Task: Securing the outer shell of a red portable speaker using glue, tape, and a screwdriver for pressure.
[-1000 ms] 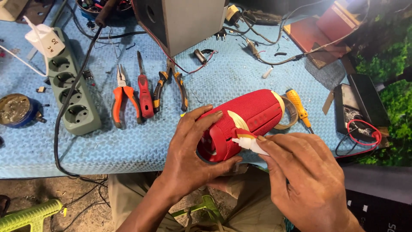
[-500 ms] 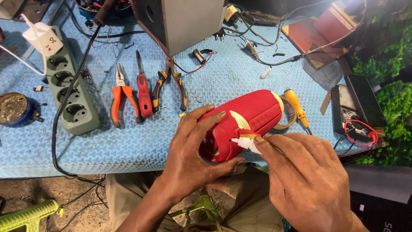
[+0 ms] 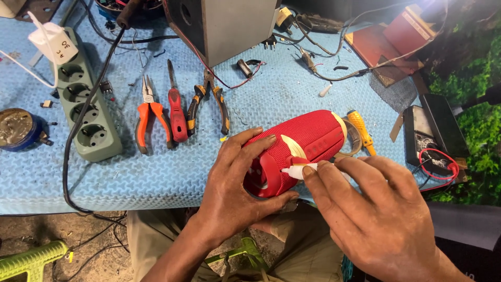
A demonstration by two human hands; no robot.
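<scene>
Red fabric speaker lay at the blue mat's near edge, the left hand cupped around its end, while the right hand pinched a small white tube against it

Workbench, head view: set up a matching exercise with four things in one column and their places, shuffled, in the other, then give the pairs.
Things:
1. red speaker
2. power strip
3. orange pliers
4. yellow screwdriver

Places:
A. just beyond the speaker's far end
B. far left of the blue mat, a cable across it
C. gripped by the left hand
D. left of the red screwdriver

Pairs: 1-C, 2-B, 3-D, 4-A
</scene>
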